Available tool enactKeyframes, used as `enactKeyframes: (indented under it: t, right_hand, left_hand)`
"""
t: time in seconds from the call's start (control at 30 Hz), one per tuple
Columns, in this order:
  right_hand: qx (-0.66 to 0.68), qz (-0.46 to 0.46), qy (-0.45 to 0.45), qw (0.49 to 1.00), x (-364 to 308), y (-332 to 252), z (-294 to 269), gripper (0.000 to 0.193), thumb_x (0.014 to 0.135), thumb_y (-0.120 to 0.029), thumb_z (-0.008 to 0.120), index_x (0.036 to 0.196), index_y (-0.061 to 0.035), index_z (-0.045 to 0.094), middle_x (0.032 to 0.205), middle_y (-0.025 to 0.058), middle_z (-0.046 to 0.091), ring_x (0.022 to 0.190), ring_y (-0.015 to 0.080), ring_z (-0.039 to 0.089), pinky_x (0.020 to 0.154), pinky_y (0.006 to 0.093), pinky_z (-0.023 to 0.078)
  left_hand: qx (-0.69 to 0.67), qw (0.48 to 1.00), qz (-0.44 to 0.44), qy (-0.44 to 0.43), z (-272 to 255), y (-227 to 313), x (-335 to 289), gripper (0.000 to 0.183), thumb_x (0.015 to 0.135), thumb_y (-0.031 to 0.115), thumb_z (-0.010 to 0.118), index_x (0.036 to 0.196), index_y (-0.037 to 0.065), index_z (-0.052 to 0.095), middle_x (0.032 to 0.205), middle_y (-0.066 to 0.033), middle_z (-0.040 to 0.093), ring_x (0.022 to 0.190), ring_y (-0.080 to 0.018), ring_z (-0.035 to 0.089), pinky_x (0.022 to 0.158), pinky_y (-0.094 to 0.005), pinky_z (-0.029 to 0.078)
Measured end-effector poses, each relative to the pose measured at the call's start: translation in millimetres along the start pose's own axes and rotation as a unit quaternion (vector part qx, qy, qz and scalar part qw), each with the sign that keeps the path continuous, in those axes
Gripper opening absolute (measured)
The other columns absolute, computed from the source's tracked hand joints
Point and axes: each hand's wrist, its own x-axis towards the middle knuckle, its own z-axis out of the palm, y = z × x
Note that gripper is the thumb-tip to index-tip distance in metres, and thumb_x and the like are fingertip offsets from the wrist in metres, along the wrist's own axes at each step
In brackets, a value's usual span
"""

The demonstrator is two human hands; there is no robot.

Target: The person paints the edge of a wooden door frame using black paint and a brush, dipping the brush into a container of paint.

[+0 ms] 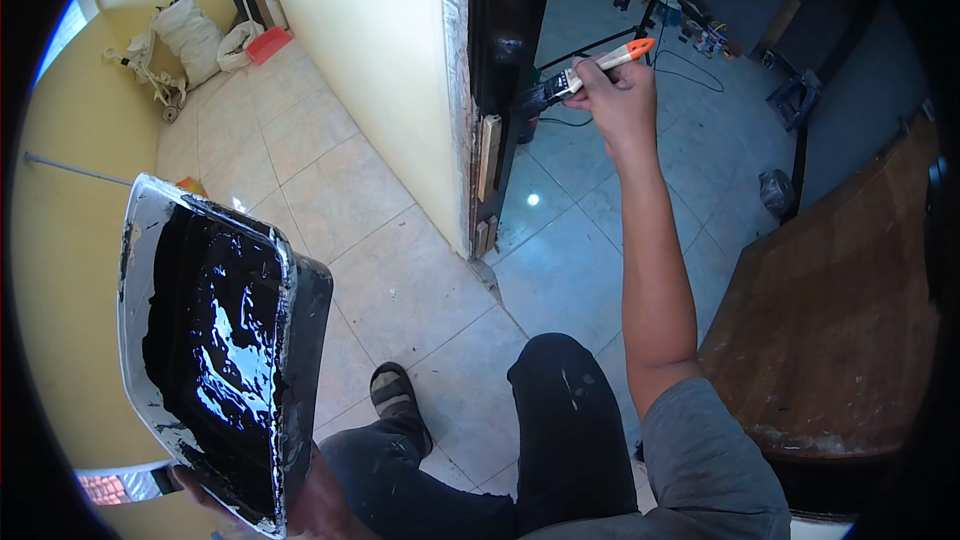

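My right hand (622, 105) grips a paintbrush (605, 62) by its pale handle with an orange end. Its dark bristles are at the black-painted door frame (503, 50) and seem to touch it. At the lower left, my left hand (318, 495) holds up a paint tray (313, 340) from below and behind; most of its fingers are hidden by the tray. Glossy black paint (225, 340) covers the inside of the tray, and smears of it mark the pale rim. Bare wooden pieces (488, 165) show low on the frame.
A brown wooden panel (830, 310) stands to my right. Beyond the doorway lie a cable (700, 80), a blue stool (795, 100), a dark bag (775, 192) and several tools and cans. White sacks (188, 40) and a red dustpan (268, 44) are at the back left.
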Motion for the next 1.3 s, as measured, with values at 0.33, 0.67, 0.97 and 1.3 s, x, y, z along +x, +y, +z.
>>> enactKeyframes:
  t: [0.33, 0.67, 0.97, 1.3]
  right_hand:
    - [0.115, 0.011, 0.061, 0.991, -22.9, 33.7, -17.7, 0.018, 0.099, -0.008, 0.072, 0.105, 0.0083, 0.069, 0.093, 0.0131, 0.074, 0.081, 0.0182, 0.075, 0.071, 0.0333, 0.067]
    - [0.038, -0.221, 0.068, 0.972, -102.5, 21.6, 3.4, 0.013, 0.098, 0.001, 0.073, 0.110, 0.0060, 0.073, 0.102, 0.0112, 0.074, 0.088, 0.0170, 0.071, 0.081, 0.0276, 0.056]
    - [-0.137, -0.350, 0.040, 0.926, -147.1, 47.7, 35.6, 0.025, 0.088, 0.007, 0.079, 0.112, 0.0026, 0.074, 0.100, 0.0166, 0.073, 0.085, 0.0297, 0.072, 0.075, 0.0352, 0.058]
    - [-0.136, -0.340, 0.081, 0.927, -150.9, 60.2, 47.7, 0.027, 0.087, 0.008, 0.078, 0.113, 0.0034, 0.074, 0.102, 0.0171, 0.074, 0.088, 0.0290, 0.072, 0.078, 0.0352, 0.058]
  left_hand:
    - [0.046, 0.998, 0.023, 0.029, 10.3, -29.3, -8.1, 0.107, 0.087, 0.039, 0.087, 0.164, 0.003, 0.022, 0.159, -0.0201, 0.037, 0.148, -0.0338, 0.042, 0.124, -0.0485, 0.042]
    - [0.013, 1.000, -0.005, -0.004, -0.3, -14.6, -3.3, 0.107, 0.090, 0.045, 0.082, 0.165, 0.001, 0.019, 0.161, -0.0211, 0.038, 0.149, -0.0341, 0.042, 0.125, -0.0485, 0.041]
    - [-0.102, 0.991, -0.080, -0.026, -7.2, -4.1, -4.2, 0.111, 0.083, 0.038, 0.089, 0.164, 0.003, 0.022, 0.160, -0.0207, 0.038, 0.149, -0.0340, 0.042, 0.125, -0.0489, 0.040]
    - [0.069, 0.998, -0.012, -0.003, -10.4, 4.7, -0.2, 0.109, 0.081, 0.033, 0.091, 0.163, 0.001, 0.027, 0.160, -0.0211, 0.039, 0.148, -0.0348, 0.043, 0.126, -0.0489, 0.038]
